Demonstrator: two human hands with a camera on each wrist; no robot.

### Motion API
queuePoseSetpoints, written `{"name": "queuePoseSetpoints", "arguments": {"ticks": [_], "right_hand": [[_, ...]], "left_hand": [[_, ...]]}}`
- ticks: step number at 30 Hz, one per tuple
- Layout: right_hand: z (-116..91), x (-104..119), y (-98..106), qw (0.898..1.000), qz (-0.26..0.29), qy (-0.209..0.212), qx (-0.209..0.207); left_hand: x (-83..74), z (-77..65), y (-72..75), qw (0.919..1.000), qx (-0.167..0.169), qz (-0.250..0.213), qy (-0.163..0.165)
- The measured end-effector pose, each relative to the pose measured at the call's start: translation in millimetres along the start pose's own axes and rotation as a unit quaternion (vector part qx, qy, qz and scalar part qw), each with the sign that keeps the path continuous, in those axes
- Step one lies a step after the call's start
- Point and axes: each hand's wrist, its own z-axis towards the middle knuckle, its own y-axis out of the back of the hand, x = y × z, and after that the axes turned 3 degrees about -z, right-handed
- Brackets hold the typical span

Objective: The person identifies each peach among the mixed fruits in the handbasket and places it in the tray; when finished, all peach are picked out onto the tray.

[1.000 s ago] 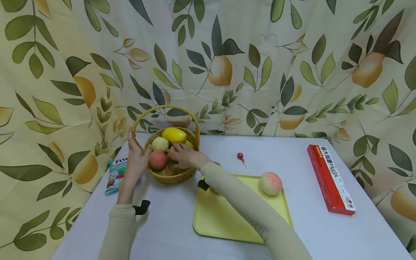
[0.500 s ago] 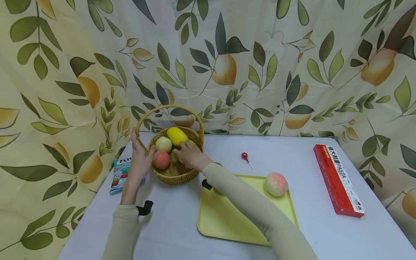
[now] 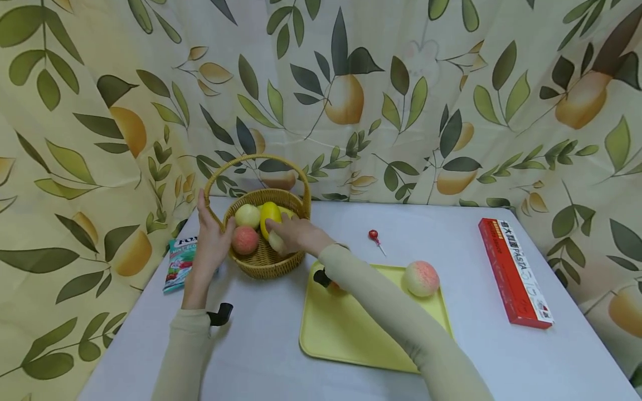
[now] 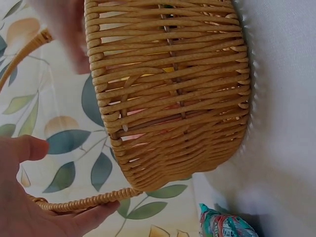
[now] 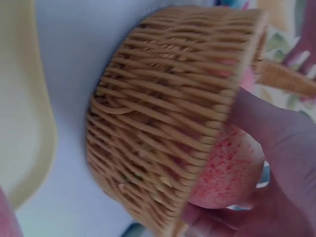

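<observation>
My right hand [image 3: 302, 234] covers part of the peach [image 5: 227, 173] it holds; in the right wrist view the rim of the basket [image 3: 268, 271] hides more. Beyond my knuckles a yellowish fruit [image 3: 287, 212] barely shows. My right sleeve [image 3: 396, 317] crosses the tray [image 3: 346, 340] and conceals most of an orange-toned thing [image 3: 335, 288] I can't identify. My left forearm [image 3: 198, 284] hides part of the snack bag [image 3: 179, 264], which the left wrist view cuts off. There, too, my right hand blurs. The smallest print on the red box [image 3: 514, 273] is too tiny to read.
</observation>
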Motion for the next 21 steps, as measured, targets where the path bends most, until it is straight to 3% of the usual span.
{"name": "queuePoseSetpoints", "arguments": {"ticks": [2,10,15,21], "right_hand": [[-4.3,1.2,4.6,0.998,-0.033,0.042,-0.037],[-52.0,-4.0,12.0,0.984,-0.028,0.106,-0.138],[-91.0,-12.5,10.9,0.978,-0.010,0.120,-0.170],[-131.8,-22.0,1.3,0.978,0.037,0.111,-0.172]], "left_hand": [[-0.6,1.1,1.1,1.0000,-0.001,-0.004,-0.003],[2.0,-1.0,-0.1,1.0000,0.001,-0.004,0.008],[1.8,-1.9,-0.9,1.0000,-0.001,-0.004,0.005],[-0.2,-1.9,-0.5,0.9999,-0.004,0.000,0.011]]}}
